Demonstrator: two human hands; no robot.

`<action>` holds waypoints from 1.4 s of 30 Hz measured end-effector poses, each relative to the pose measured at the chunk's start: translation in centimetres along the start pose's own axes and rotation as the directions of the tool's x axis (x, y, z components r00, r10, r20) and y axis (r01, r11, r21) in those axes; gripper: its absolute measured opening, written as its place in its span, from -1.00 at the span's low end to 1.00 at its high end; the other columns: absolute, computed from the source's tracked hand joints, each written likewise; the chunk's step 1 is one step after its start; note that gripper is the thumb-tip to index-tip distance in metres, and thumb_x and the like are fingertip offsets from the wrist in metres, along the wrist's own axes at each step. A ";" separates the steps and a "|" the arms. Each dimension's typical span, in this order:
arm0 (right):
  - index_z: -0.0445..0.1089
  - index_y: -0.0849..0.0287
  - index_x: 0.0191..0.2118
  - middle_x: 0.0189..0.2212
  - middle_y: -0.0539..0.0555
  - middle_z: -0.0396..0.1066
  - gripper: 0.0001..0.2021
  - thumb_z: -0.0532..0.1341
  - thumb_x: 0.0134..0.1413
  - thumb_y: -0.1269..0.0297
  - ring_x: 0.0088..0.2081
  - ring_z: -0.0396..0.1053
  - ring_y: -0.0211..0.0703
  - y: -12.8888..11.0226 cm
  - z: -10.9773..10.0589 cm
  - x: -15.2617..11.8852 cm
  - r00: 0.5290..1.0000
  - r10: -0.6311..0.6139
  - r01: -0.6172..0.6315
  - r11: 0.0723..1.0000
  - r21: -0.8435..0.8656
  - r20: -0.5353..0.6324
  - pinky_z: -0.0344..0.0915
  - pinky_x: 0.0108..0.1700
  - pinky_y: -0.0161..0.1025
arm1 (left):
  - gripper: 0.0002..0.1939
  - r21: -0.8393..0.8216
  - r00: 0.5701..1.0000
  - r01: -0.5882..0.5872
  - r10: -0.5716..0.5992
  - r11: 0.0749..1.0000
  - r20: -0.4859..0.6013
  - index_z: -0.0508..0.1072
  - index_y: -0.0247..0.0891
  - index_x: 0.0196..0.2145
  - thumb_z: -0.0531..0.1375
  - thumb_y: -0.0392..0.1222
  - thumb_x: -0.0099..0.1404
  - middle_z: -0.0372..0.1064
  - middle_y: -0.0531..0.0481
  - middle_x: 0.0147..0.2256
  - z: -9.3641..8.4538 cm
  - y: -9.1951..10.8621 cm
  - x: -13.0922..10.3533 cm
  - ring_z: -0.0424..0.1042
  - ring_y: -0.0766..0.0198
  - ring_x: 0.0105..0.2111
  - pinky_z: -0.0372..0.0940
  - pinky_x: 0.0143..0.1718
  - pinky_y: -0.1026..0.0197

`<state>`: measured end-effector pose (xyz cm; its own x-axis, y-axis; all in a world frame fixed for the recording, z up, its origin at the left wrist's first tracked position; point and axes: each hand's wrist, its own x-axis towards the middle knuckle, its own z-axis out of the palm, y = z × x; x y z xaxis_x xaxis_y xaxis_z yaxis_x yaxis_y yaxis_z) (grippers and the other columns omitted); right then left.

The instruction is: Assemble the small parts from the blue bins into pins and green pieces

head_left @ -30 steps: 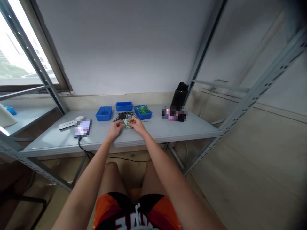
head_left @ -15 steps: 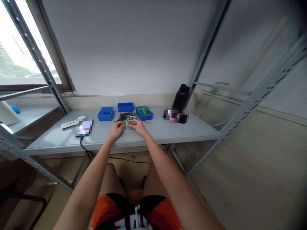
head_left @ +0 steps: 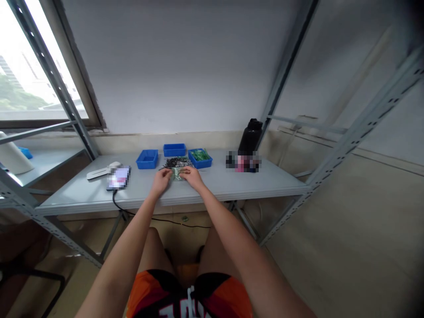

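A small pale-green plastic packet (head_left: 176, 174) is stretched between my two hands, just above the table's front part. My left hand (head_left: 162, 179) pinches its left side with the fingers closed. On its right side, my right hand (head_left: 192, 176) grips it in a similar pinch. What lies inside the packet is too small to make out. Right behind my fingertips is a heap of thin dark and silvery metal pieces (head_left: 178, 162). Behind the heap to the right, a blue tray (head_left: 200, 164) holds several green packets (head_left: 201, 154).
Two more blue trays, one at left (head_left: 147, 166) and one at the back (head_left: 174, 153), stand on the grey table (head_left: 225, 183). A phone (head_left: 118, 178) with a cable lies left. A black bottle (head_left: 250, 136) stands at right beside a blurred-out item. Metal shelf posts flank the table.
Both hands keep hold of the packet in nearly the same place. The whole view has shifted slightly; nothing on the table has visibly moved.
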<state>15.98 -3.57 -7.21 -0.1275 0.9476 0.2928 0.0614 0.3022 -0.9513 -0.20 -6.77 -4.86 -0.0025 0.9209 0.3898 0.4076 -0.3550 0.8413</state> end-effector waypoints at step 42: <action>0.42 0.11 -0.21 -0.29 0.19 0.39 -0.71 0.11 0.22 0.03 -0.18 0.36 0.03 0.4 -10.4 6.9 0.916 -0.368 0.090 0.580 -0.809 -0.162 0.25 -0.08 -0.07 | -0.82 0.783 0.833 -0.384 -0.182 0.489 0.522 0.59 -0.24 -0.42 0.18 -0.32 0.02 0.54 -0.24 -0.36 7.1 -1.5 22.6 0.50 0.03 -0.35 0.35 -0.26 0.11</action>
<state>25.47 4.21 -4.60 0.0207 0.7733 0.6336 0.8254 0.3444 -0.4473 5.65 15.72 0.03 0.4005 0.9160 -0.0240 0.9155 -0.4011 -0.0311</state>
